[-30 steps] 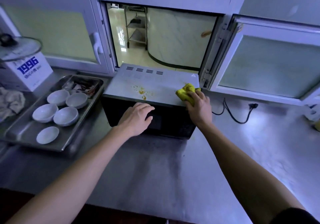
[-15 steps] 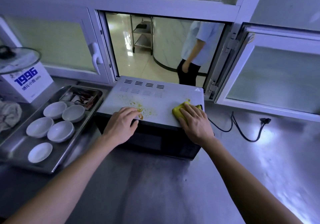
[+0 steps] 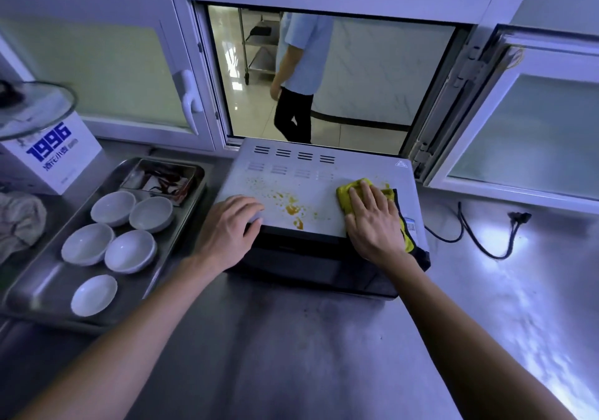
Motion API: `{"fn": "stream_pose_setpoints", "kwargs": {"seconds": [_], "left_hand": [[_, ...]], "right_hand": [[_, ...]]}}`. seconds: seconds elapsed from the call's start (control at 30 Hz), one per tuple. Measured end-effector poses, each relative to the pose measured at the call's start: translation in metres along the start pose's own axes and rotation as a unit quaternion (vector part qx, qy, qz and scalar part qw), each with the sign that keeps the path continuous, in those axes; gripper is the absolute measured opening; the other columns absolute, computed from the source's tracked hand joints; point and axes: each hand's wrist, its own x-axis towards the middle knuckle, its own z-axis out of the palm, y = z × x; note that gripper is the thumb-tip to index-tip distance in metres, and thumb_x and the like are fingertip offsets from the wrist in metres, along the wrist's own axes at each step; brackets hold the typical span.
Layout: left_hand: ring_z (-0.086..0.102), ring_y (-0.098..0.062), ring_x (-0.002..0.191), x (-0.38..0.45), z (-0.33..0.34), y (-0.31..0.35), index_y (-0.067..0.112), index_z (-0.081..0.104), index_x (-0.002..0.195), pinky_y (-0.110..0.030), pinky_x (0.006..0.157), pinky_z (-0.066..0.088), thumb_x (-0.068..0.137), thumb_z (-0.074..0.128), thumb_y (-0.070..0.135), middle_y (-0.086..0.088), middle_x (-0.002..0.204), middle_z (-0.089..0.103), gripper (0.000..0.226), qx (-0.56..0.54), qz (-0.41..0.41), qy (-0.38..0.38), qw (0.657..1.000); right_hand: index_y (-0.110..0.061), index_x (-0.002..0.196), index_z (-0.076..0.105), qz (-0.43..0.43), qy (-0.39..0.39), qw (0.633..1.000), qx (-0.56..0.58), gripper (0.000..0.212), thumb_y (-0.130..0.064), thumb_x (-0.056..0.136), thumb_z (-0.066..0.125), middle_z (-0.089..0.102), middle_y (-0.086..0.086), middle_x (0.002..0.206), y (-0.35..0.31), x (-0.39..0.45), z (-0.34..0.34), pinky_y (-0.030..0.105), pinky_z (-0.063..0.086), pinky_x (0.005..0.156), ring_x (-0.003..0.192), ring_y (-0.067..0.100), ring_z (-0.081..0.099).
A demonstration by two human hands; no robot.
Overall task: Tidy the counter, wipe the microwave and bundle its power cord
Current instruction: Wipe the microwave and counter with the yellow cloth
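Observation:
A microwave (image 3: 311, 173) with a white top and black front stands on the steel counter below an open window. Orange stains (image 3: 293, 209) spatter its top near the front edge. My right hand (image 3: 372, 222) lies flat on a yellow cloth (image 3: 348, 191) pressed onto the right part of the top. My left hand (image 3: 231, 228) rests on the front left corner, fingers curved over the edge. The black power cord (image 3: 470, 234) trails loose on the counter to the right, its plug (image 3: 520, 217) lying free.
A steel tray (image 3: 48, 286) at the left holds several white bowls (image 3: 129, 251) and a small steel dish. Behind it stand a white box (image 3: 55, 157) under a glass lid and a crumpled rag (image 3: 19, 222). A person (image 3: 301, 76) walks beyond the window. An open window sash (image 3: 518, 121) juts at right.
My right hand has flattened on the cloth and slid it left over the microwave top. My left hand moved from the door front up onto the top's left corner. A person appeared beyond the window.

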Motion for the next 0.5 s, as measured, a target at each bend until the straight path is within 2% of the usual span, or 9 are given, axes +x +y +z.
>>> {"fn": "stream_pose_setpoints", "kwargs": {"seconds": [0.23,0.5], "left_hand": [[0.062,-0.022,0.106,-0.017,-0.017,-0.045,0.011,0.068,0.102,-0.041,0.091,0.049,0.092,0.062,0.015,0.001,0.109,0.067,0.013,-0.016,0.025,0.007,1.0],[0.061,-0.022,0.107,-0.02,-0.024,-0.078,0.009,0.069,0.103,-0.036,0.093,0.049,0.093,0.062,0.014,-0.002,0.113,0.066,0.013,-0.049,0.022,0.017,0.998]], "right_hand": [[-0.022,0.156,0.021,0.013,-0.026,0.999,0.014,0.068,-0.045,0.092,0.02,0.006,0.004,0.167,-0.075,0.007,0.006,0.056,0.014,0.12,0.153,0.026,0.004],[-0.021,0.159,0.011,-0.026,-0.051,0.998,0.013,0.067,-0.044,0.097,0.022,0.0,-0.002,0.168,-0.169,0.022,0.018,0.059,0.008,0.121,0.154,0.026,-0.005]]}}
